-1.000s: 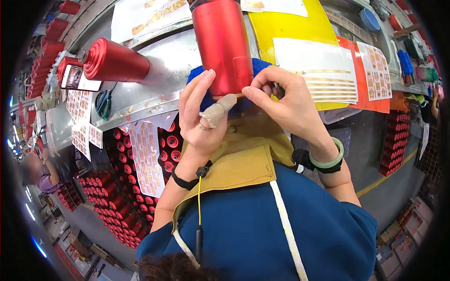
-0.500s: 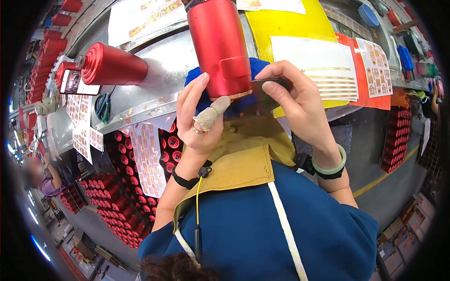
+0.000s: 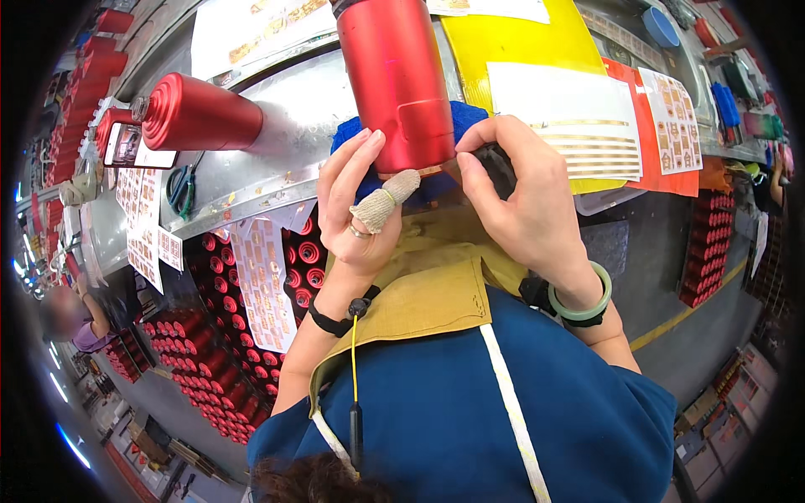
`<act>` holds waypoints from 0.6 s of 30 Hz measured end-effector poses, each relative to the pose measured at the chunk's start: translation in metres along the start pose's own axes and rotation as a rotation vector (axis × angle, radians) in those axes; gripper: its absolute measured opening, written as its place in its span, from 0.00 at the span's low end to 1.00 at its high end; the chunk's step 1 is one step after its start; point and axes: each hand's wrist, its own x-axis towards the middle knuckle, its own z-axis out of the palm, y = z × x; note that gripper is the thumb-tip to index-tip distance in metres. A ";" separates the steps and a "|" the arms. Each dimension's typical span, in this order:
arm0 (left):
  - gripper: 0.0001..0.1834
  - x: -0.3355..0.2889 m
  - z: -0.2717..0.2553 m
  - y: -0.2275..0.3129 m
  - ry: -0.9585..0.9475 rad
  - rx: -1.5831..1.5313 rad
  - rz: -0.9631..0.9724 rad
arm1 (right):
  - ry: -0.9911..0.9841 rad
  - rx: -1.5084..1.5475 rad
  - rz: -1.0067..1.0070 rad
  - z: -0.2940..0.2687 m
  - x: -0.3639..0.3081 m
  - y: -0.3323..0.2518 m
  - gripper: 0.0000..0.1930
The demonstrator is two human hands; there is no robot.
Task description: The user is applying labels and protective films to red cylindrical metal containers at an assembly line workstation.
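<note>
A red metal bottle [image 3: 398, 84] lies on a blue cloth [image 3: 345, 132], its base toward me and a thin gold strip along the base rim. My left hand [image 3: 362, 205] grips the base's left side; a knitted cover [image 3: 386, 201] wraps its thumb, which presses by the strip. At the base's right corner my right hand [image 3: 532, 197] is closed, thumb and forefinger pinched around a dark, thin, flat piece [image 3: 496, 170]. The fingers hide part of that piece, so its exact kind does not show.
Another red bottle [image 3: 201, 113] stands left, beside a phone [image 3: 138, 149] and scissors [image 3: 180, 191]. On the right, a white sheet with gold strips [image 3: 579, 101] overlaps a yellow sheet [image 3: 528, 38]. Below the bench are stacked red bottles [image 3: 201, 360]. Far left, a person [image 3: 88, 323] works.
My right hand has shifted left, bringing its fingertips close to the bottle's base corner; the dark piece now shows less. My left hand stays nearly where it was on the bottle.
</note>
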 end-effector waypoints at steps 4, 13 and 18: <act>0.30 0.002 -0.002 0.003 -0.048 0.039 0.025 | 0.007 -0.038 -0.022 0.000 0.000 0.001 0.05; 0.31 0.000 -0.004 0.002 -0.074 0.060 0.008 | 0.024 -0.010 -0.015 0.001 -0.002 -0.002 0.06; 0.27 0.007 0.001 0.014 -0.038 0.003 -0.080 | 0.026 0.069 0.071 0.000 -0.001 0.002 0.12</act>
